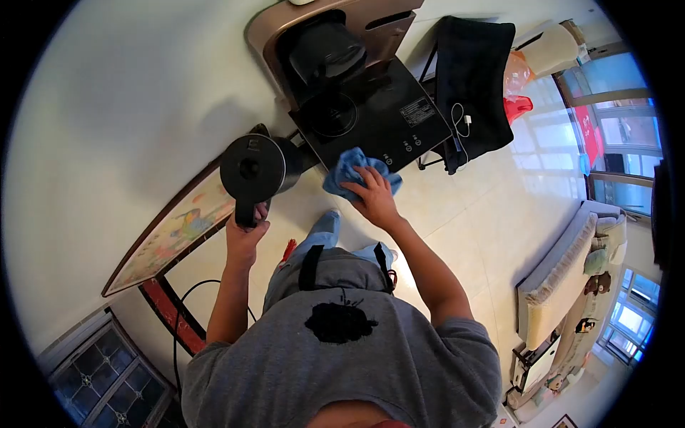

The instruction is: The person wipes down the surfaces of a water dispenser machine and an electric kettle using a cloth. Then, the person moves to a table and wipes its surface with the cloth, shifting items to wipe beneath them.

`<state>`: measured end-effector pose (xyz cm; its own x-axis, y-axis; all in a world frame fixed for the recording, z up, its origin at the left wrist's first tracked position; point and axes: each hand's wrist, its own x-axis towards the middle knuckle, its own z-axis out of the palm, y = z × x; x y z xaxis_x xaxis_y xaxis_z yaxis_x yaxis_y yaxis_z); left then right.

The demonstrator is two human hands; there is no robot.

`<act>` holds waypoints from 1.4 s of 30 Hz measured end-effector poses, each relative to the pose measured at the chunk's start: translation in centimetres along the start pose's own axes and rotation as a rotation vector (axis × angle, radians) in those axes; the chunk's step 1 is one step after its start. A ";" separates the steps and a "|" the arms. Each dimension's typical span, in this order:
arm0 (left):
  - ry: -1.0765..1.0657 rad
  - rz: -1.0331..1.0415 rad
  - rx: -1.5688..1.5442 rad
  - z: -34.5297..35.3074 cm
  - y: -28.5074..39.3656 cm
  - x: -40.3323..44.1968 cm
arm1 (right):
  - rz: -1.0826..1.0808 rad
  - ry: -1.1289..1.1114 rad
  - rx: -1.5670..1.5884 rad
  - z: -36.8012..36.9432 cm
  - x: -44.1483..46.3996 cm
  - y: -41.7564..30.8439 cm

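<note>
My left hand (245, 234) grips the handle of a black electric kettle (275, 171), held up left of the machine with its round lid facing me. My right hand (377, 198) presses a crumpled blue cloth (344, 173) against the near edge of the machine's glossy black top (374, 107). The fingers lie over the cloth and partly hide it. On that top are a round heating base (330, 114), a printed label and several touch marks. Behind it, a dark pot (325, 55) sits in the recess of the bronze-coloured housing (275, 43).
A black folding chair (474, 78) stands right of the machine, with a white cable (462, 118) on it. Along the left wall leans a long painted panel (171, 228). A black cord (175, 332) hangs near my left arm. Far right is a sofa (564, 271).
</note>
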<state>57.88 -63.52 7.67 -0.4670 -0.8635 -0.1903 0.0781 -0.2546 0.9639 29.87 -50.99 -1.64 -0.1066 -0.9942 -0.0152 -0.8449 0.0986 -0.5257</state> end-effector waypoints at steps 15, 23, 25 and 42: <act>-0.006 0.045 0.019 2.0 0.8 0.6 | 0.031 0.053 -0.189 3.2 15.3 -3.4; -0.172 0.038 0.114 4.3 0.6 2.9 | 0.188 0.223 -0.149 1.0 6.9 2.2; -0.191 -0.004 0.116 4.5 -0.7 4.1 | 0.382 0.391 -0.212 -0.1 5.4 5.6; -0.352 -0.085 0.240 13.3 -2.1 11.6 | 0.592 0.432 -0.209 -7.6 22.8 18.2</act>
<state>40.58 -67.22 5.90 -0.7384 -0.6319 -0.2356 -0.1609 -0.1741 0.9715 8.05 -71.53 -5.07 -0.7322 -0.6717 0.1126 -0.6600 0.6591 -0.3605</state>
